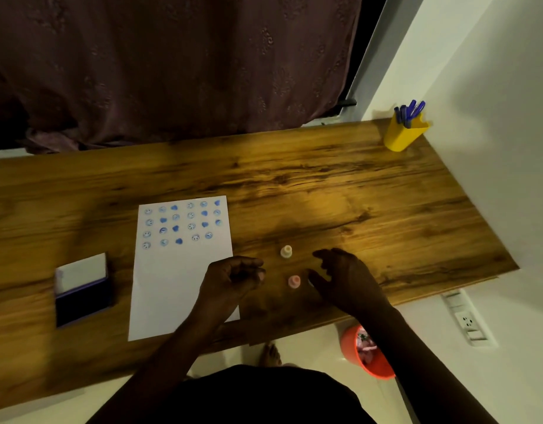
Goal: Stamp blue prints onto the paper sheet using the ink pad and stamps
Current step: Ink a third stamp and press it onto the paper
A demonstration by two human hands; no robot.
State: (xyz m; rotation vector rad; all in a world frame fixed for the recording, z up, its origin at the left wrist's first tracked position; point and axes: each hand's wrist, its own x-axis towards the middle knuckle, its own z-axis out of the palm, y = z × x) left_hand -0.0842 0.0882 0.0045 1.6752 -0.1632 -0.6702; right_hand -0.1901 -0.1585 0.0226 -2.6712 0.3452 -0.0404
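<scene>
A white paper sheet lies on the wooden table, its upper part covered with several blue smiley and heart prints. Left of it sits the open blue ink pad, lid raised. Right of the sheet stand two small stamps: a cream one farther off and a pink one nearer. My left hand hovers over the sheet's right edge, fingers loosely curled, holding nothing that I can see. My right hand is just right of the pink stamp, fingers spread, apart from it.
A yellow cup with blue pens stands at the table's far right corner by the white wall. An orange bin is on the floor below the table's right edge. A dark curtain hangs behind the table.
</scene>
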